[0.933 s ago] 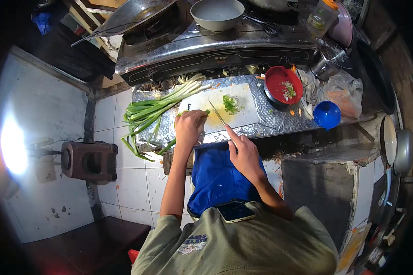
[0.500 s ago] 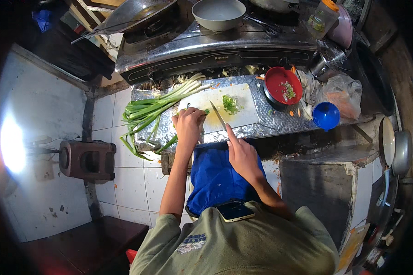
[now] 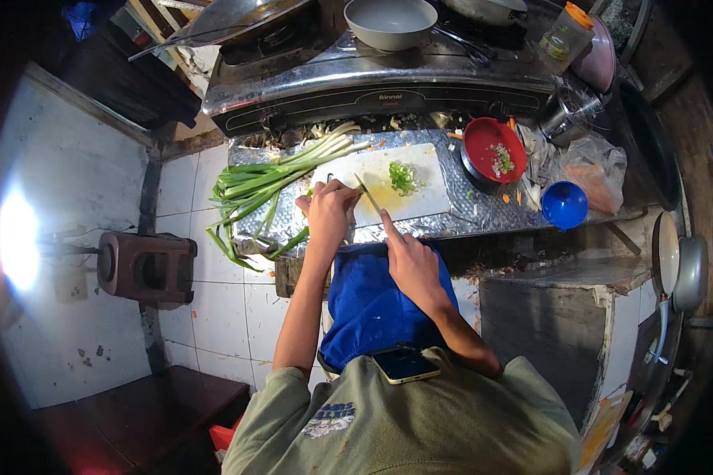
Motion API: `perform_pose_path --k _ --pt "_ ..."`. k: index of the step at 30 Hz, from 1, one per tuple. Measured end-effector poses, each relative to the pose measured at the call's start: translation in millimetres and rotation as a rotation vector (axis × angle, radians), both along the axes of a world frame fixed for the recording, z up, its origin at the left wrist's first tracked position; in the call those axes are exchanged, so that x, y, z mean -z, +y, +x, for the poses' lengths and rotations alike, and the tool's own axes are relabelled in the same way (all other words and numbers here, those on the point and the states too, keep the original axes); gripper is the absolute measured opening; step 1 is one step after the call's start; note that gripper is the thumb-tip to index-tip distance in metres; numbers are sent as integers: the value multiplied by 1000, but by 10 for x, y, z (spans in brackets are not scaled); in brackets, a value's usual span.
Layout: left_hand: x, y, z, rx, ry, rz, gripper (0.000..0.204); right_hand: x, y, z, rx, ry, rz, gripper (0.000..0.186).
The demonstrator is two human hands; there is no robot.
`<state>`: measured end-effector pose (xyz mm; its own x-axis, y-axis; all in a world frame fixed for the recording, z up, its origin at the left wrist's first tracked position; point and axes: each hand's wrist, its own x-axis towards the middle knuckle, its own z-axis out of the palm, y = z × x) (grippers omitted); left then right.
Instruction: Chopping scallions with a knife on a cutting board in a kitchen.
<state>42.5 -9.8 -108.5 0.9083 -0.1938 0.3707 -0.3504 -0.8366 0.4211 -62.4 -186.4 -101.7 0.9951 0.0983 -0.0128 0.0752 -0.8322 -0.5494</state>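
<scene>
On the white cutting board (image 3: 424, 202) my left hand (image 3: 329, 212) is closed on spring onion, most of it hidden under the fingers. Green leaves trail from beneath that hand toward the board's near left. My right hand (image 3: 412, 267) grips a knife (image 3: 370, 196), its index finger stretched along the blade's back. The blade slants up and left, close beside my left fingertips. A small heap of chopped spring onion (image 3: 402, 180) lies right of the blade. To the left, a bunch of whole spring onions (image 3: 253, 188) rests partly across the board's far left corner.
A foil-covered counter (image 3: 459, 212) bears the board. Right of it stand a red bowl (image 3: 483, 141) holding chopped bits, a blue bowl (image 3: 564, 207) and a clear plastic bag (image 3: 598, 162). Behind is a gas stove (image 3: 309, 103) with a pale pan (image 3: 390, 28). A phone (image 3: 404, 366) lies against my shirt.
The knife and my right hand have shifted slightly left, bringing the blade nearer to my left fingers. The green end that showed past those fingers is no longer plainly visible. The view has shifted a little.
</scene>
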Motion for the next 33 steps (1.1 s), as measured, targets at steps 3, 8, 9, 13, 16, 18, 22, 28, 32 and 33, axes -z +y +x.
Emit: perform_pose_path --k 3,8,9,13,16,18,22,28,32,33 --pt "-7 14 -5 -14 -9 11 19 -4 22 -5 -8 6 -11 67" --pt "55 55 20 8 42 -38 21 -6 58 -23 -12 -8 -58 71" --pt "60 52 23 6 47 -40 21 -9 74 -26 -15 -3 -61 71" --pt "3 14 15 -6 68 -2 21 19 194 -40 -13 -19 -171 77" --pt "40 35 41 -6 53 19 21 60 337 3 -8 -34 -211 79" --pt "8 41 32 -1 31 23 21 105 351 7 9 -67 -205 80" --pt "100 2 -42 -61 -20 38 17 155 215 -94 16 -18 -213 86" --pt "114 -169 -91 -131 -33 -11 8 202 20 -70 119 -39 -173 85" --pt "135 -249 -134 -199 -28 -88 9 174 32 -18 129 -6 -52 82" --pt "128 -282 -154 -221 7 -118 11 162 28 -14 133 -7 -53 82"
